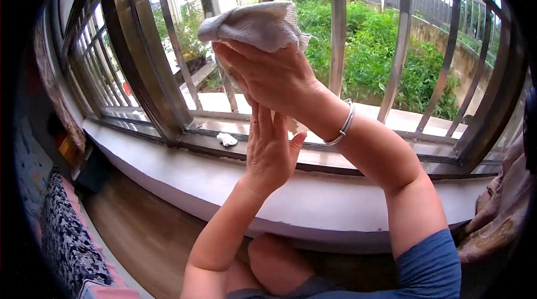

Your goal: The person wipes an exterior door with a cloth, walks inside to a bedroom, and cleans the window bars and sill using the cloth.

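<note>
A light grey cloth [254, 24] is bunched around an upright metal window bar, with a ribbed edge hanging on its right side. My right hand [274, 78], with a silver bangle on its wrist, is closed over the cloth from this side. Just below it, my left hand [269, 151] points upward with its fingers straight and its thumb out to the right. Its fingertips reach the underside of my right hand, and its palm is hidden. A crumpled white wad [226, 139] lies on the window track to the left of my left hand.
Metal window bars [337, 30] stand across the opening, with green plants [363, 47] outside. A white sill [335, 201] runs below. Curtains hang at both sides, the right curtain [498, 204] close to the sill. A patterned cover [72, 237] lies lower left.
</note>
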`<action>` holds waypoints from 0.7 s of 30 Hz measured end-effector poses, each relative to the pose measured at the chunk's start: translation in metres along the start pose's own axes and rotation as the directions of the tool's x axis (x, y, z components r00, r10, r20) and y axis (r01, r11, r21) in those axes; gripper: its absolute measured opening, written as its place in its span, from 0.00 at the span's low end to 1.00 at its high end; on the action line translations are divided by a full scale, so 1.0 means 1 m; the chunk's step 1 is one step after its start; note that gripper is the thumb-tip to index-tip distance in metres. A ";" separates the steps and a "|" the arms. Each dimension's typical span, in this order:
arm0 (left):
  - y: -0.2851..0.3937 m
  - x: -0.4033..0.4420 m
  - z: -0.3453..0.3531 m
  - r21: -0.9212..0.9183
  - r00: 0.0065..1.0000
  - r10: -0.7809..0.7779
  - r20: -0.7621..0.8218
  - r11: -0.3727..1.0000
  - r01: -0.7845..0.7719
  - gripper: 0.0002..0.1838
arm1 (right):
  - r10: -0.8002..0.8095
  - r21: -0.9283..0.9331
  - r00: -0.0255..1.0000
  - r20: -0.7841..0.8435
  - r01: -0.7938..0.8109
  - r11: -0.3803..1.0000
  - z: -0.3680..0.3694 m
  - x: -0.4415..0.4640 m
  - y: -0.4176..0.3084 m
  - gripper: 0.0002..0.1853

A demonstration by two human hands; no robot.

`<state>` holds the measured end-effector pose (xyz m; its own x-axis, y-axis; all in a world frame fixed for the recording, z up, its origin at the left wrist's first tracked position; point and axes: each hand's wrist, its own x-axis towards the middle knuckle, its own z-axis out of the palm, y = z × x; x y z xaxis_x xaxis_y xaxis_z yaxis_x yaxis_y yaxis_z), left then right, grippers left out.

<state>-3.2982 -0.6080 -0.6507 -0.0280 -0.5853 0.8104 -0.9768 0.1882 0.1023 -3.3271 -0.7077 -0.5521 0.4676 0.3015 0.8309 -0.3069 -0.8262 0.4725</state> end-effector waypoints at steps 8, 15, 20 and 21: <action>0.003 0.019 -0.003 0.091 0.995 0.063 -0.075 0.994 -0.056 0.43 | 0.031 -0.284 0.992 -0.122 -0.065 0.957 -0.051 -0.006 0.032 0.25; 0.027 0.058 -0.012 0.090 0.975 0.214 -0.053 0.974 -0.209 0.38 | 0.113 -0.498 0.994 0.000 -0.098 0.862 -0.128 -0.026 0.074 0.27; 0.055 0.092 -0.007 0.083 0.917 0.395 -0.061 0.917 -0.389 0.37 | 0.085 -0.732 0.996 0.018 -0.044 0.680 -0.197 -0.053 0.119 0.19; 0.060 0.097 -0.004 0.062 0.916 0.396 -0.060 0.918 -0.392 0.37 | 0.056 -0.788 0.997 0.051 0.005 0.616 -0.206 -0.059 0.123 0.19</action>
<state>-3.3587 -0.6506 -0.5639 -0.3994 -0.4146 0.8177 -0.8987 0.3532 -0.2599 -3.5631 -0.7294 -0.4829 0.4910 0.2305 0.8401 -0.8396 -0.1319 0.5269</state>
